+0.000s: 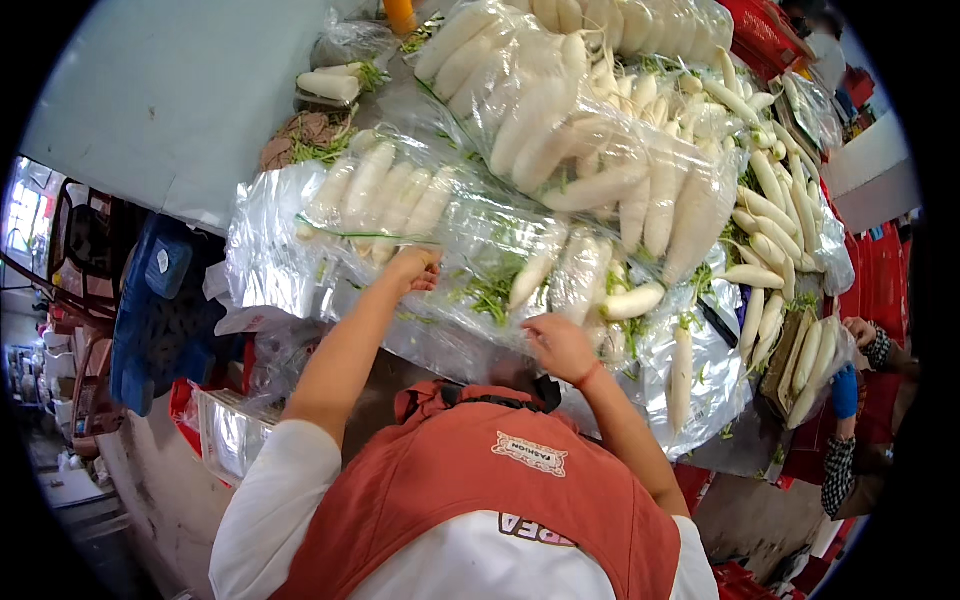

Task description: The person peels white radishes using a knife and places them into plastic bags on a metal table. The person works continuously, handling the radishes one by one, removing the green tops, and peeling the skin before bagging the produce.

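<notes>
Several white radishes point(386, 191) lie side by side in a clear plastic bag point(480, 240) with a green edge strip. My left hand point(417, 271) has its fingers curled at the near edge of the bag, just below these radishes. To the right, my right hand point(559, 345) is at the near side of the plastic, beside wrapped radishes point(581, 277); its fingertips look pinched on the film. Loose green leaves point(491, 295) lie between the hands. A bare radish point(634, 301) rests just beyond my right hand.
Large bagged radishes point(540, 112) are piled at the back, and loose radishes point(776, 195) at the right. Silvery plastic sheets point(274, 247) cover the near left. A blue plastic stool point(161, 315) stands at the left. At far right another person's gloved hand point(845, 391) is beside a cardboard tray of radishes.
</notes>
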`<act>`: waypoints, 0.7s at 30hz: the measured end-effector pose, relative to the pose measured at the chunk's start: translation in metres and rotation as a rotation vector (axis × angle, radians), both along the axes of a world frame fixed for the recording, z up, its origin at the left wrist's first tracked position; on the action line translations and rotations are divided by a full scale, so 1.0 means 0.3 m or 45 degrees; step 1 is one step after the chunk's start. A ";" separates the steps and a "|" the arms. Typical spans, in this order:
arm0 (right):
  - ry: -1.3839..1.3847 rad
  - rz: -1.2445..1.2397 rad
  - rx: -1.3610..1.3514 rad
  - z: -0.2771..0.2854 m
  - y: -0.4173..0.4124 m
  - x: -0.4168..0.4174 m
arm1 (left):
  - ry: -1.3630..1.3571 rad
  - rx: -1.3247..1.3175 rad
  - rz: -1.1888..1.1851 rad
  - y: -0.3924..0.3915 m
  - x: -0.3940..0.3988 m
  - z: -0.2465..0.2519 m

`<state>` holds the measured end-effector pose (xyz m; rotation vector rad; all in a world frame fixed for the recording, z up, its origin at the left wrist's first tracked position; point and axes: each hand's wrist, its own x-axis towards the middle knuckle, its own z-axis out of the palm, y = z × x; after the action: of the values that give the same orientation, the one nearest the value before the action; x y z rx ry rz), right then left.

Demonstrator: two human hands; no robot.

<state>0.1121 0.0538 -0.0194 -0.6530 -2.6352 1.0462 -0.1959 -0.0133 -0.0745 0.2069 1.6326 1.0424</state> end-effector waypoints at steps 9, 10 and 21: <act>-0.291 -0.034 -0.237 -0.190 0.049 -0.477 | 1.606 -0.233 -0.555 0.087 -0.408 0.198; -0.396 -0.028 -0.243 -0.172 0.048 -0.497 | 1.670 -0.244 -0.526 0.036 -0.411 0.176; -0.020 -0.223 -1.297 -0.117 -0.073 -0.498 | -0.782 0.309 0.043 -0.053 -0.249 0.159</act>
<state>-0.0372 0.0317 -0.0546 -1.0217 -1.8372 2.2934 -0.2705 -0.0293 -0.0269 0.0114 0.9605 1.1861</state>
